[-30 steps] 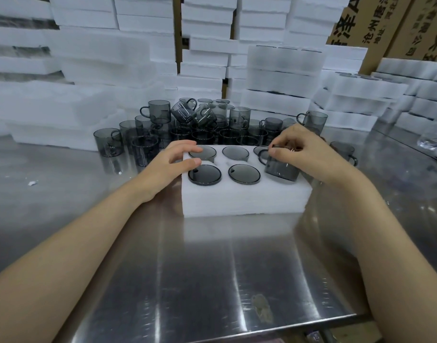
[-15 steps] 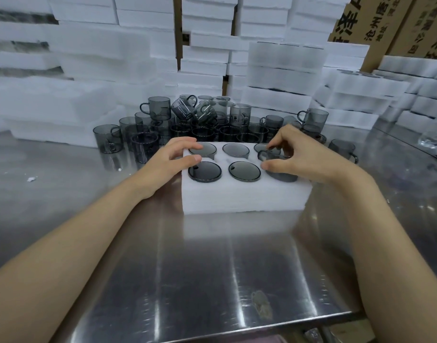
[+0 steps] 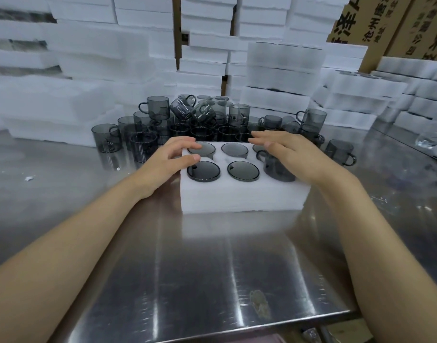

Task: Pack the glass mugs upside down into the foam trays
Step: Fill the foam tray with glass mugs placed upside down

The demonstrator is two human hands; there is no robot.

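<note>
A white foam tray (image 3: pixel 237 196) lies on the steel table with several smoky grey glass mugs set upside down in its holes, among them the front-left mug (image 3: pixel 203 170) and the front-middle mug (image 3: pixel 243 171). The front-right mug (image 3: pixel 276 169) stands partly out of its hole, handle pointing left. My right hand (image 3: pixel 294 154) lies flat over that mug with straight fingers pointing left. My left hand (image 3: pixel 167 159) rests on the tray's left end, thumb beside the front-left mug and fingertips at the back-left mug (image 3: pixel 202 148).
A crowd of loose grey mugs (image 3: pixel 200 120) stands and lies piled just behind the tray; one single mug (image 3: pixel 340 152) sits to the right. Stacks of foam trays (image 3: pixel 284 70) wall the back, cardboard boxes (image 3: pixel 385 26) behind them. The table's front edge (image 3: pixel 212 330) is near me.
My right hand let go of its fingertip grip on the front-right mug and now lies flat over it. My left hand has stayed on the tray's left end.
</note>
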